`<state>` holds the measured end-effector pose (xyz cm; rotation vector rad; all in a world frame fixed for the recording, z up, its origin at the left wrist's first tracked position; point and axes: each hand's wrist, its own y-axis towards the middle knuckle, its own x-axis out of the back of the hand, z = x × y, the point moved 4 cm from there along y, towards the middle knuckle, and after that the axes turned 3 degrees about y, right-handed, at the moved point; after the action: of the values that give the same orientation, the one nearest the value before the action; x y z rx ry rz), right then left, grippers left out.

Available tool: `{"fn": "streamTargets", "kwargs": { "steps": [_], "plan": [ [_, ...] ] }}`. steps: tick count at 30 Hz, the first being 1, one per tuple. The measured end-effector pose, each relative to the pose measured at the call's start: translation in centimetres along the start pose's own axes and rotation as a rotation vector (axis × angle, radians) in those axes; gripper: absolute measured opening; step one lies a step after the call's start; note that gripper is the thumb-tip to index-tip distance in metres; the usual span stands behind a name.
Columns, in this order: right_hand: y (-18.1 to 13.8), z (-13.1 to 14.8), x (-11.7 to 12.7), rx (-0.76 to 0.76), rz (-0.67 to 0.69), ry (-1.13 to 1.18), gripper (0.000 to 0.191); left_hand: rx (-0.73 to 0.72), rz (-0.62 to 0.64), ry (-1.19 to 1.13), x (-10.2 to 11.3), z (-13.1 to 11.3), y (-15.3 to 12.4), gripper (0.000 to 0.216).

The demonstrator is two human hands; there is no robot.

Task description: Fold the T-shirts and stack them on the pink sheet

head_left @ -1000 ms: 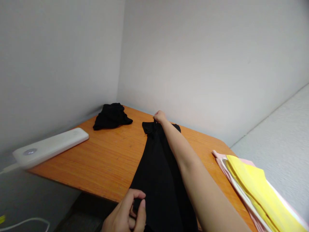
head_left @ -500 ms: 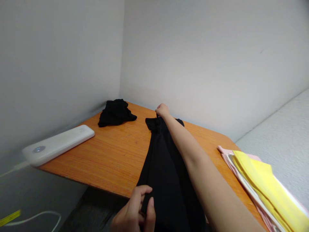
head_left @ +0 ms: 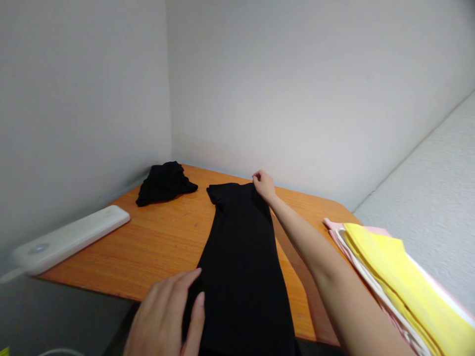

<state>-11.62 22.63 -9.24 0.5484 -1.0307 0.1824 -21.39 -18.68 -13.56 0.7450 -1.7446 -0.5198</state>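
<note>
A black short-sleeved shirt (head_left: 243,257) lies lengthwise on the table, its collar end far from me and its near part reaching the front edge. One short sleeve sticks out at the far left. My right hand (head_left: 264,184) is closed at the far right shoulder of the shirt, fingers pinched on the cloth. At the near left edge of the shirt, my left hand (head_left: 166,314) rests with thumb and fingers apart, touching the fabric. Part of that hand is cut off by the bottom of the view.
Crumpled black cloth (head_left: 165,183) sits at the back left of the wooden table (head_left: 166,242). A white power bank (head_left: 74,237) with a cable lies along the left edge. Folded yellow, white and pink cloths (head_left: 393,267) are stacked at the right. Walls stand behind and left.
The shirt's far end, bunched before, now lies flat and spread out. My right hand has moved slightly right along it. My left hand has loosened its pinch and shifted left.
</note>
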Motion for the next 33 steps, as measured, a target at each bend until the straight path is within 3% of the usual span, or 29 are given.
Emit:
{"fn": "streamTargets", "kwargs": {
  "steps": [2,5,9,13,18,21,27,33],
  "plan": [
    [-1.4,-2.0,0.5,0.018,0.049,-0.054,0.030,-0.156,0.127,-0.010,-1.2,-2.1,1.8,0.035],
    [-3.3,-3.1,-1.3,0.075,0.168,-0.113,0.034,-0.280,0.324,0.053,-4.1,-4.7,3.4,0.046],
    [-4.3,-3.9,-4.4,0.079,0.281,-0.192,0.067,-0.273,0.551,0.065,-7.2,-5.7,3.6,0.065],
    [-4.1,-6.3,-4.7,0.053,0.346,-0.249,0.082,-0.191,0.684,0.018,-8.3,-7.2,3.7,0.066],
    [-4.2,-10.3,-2.9,0.020,0.378,-0.315,0.082,-0.140,0.697,-0.053,-9.4,-10.5,4.0,0.068],
    [-4.6,-10.9,-1.8,0.028,0.376,-0.342,0.080,-0.145,0.659,-0.059,-9.8,-11.6,3.9,0.067],
    [-5.8,-7.0,-0.2,0.109,0.279,-0.347,0.073,-0.180,0.653,0.011,-9.3,-11.5,4.1,0.066],
    [-8.6,-3.5,-1.6,0.121,0.333,-0.289,0.072,-0.143,0.645,0.162,-7.8,-9.5,4.3,0.062]
  ]
}}
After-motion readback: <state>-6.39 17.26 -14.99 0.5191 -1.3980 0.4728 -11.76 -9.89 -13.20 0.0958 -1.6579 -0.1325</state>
